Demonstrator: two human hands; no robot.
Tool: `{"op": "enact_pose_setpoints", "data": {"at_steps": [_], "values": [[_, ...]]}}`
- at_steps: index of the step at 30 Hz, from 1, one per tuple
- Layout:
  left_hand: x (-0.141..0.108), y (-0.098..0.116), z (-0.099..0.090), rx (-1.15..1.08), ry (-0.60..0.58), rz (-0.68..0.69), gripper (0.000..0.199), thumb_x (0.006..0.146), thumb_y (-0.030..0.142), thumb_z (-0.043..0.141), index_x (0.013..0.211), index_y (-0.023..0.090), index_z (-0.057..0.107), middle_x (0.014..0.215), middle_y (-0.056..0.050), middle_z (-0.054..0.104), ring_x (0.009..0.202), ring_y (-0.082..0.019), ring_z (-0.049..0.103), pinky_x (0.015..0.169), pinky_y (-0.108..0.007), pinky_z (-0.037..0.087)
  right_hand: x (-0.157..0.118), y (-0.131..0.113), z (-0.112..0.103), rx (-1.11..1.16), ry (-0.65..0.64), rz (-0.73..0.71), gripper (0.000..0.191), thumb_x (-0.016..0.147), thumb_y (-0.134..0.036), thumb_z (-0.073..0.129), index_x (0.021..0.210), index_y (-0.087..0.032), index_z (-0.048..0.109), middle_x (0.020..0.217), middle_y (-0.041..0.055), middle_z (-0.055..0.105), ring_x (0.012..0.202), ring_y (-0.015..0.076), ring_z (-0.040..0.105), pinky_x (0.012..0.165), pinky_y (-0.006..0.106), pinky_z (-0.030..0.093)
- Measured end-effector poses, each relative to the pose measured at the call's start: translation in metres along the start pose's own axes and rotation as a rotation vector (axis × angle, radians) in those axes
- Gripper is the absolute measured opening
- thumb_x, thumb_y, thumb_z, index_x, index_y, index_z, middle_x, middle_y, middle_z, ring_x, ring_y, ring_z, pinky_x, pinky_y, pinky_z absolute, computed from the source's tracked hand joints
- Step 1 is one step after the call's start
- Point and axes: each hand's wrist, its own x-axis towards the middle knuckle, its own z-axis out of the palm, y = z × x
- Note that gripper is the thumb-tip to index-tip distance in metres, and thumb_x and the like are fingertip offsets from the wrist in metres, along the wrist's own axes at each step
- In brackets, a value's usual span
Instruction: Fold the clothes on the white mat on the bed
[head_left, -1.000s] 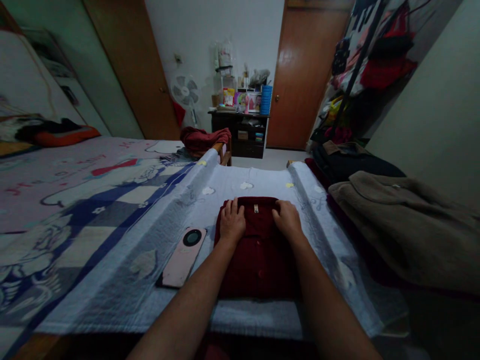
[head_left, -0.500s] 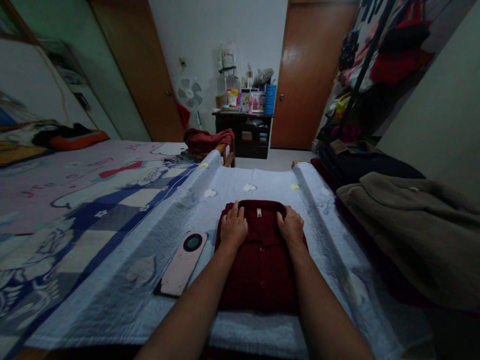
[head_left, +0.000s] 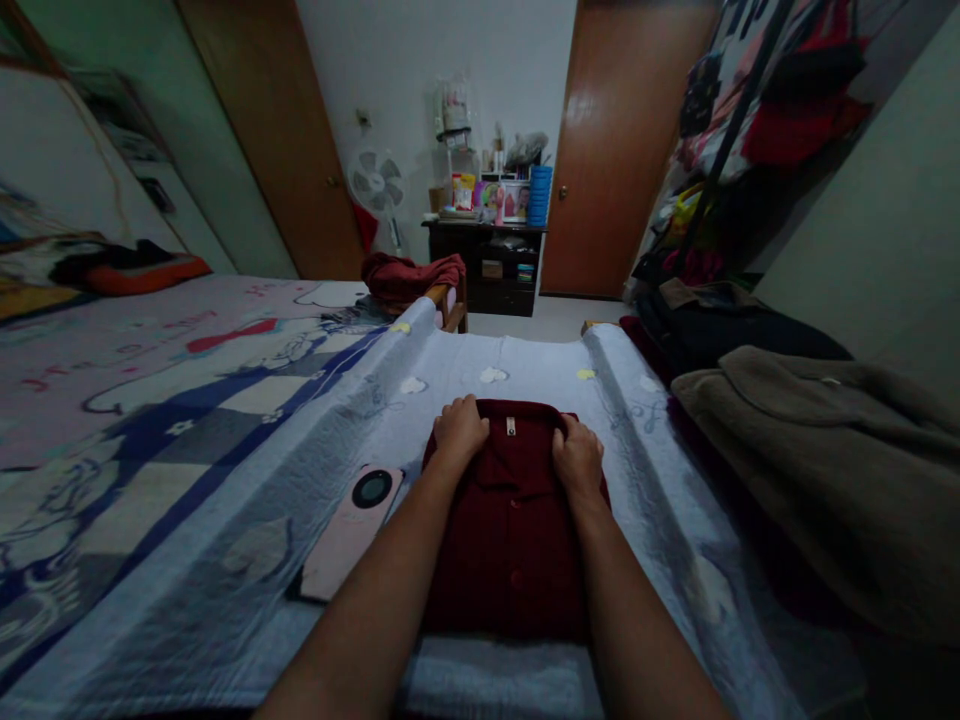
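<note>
Stretched forward and curled, the left hand [head_left: 461, 428] and right hand [head_left: 579, 456] clamped the shirt [head_left: 512, 545] near its far edge, flanking its label [head_left: 511, 426].

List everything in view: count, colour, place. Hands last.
garment: 1, dark red, centre
cloth: 1, pale blue, under garment
phone: 1, pink, garment's left
piled clothes: several, dark, brown, right
bedding: several, pink and blue, left
fabric bundle: 1, red, beyond phone
fan: 1, white, back
cabinet: 1, dark, back
clutter: several, mixed, cabinet top
doors: 2, brown, back
hanging items: several, red and black, upper right
left hand: 1, gripping neckline
right hand: 1, gripping neckline
</note>
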Motion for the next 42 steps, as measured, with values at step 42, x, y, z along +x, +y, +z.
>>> {"op": "enact_pose_setpoints", "data": {"at_steps": [42], "values": [[0.012,-0.004,0.037,-0.188,0.307,-0.038,0.021,0.089,0.023,0.047,0.102,0.020,0.063,0.103,-0.009,0.065,0.101,-0.027,0.057,0.088,-0.041,0.044,0.002,0.004,0.004,0.073,0.205,0.118,0.031,0.089,-0.033,0.047,0.114,-0.018,0.058,0.112,0.0116,0.061,0.104,0.0268,0.050,0.089,0.036,0.034]]}}
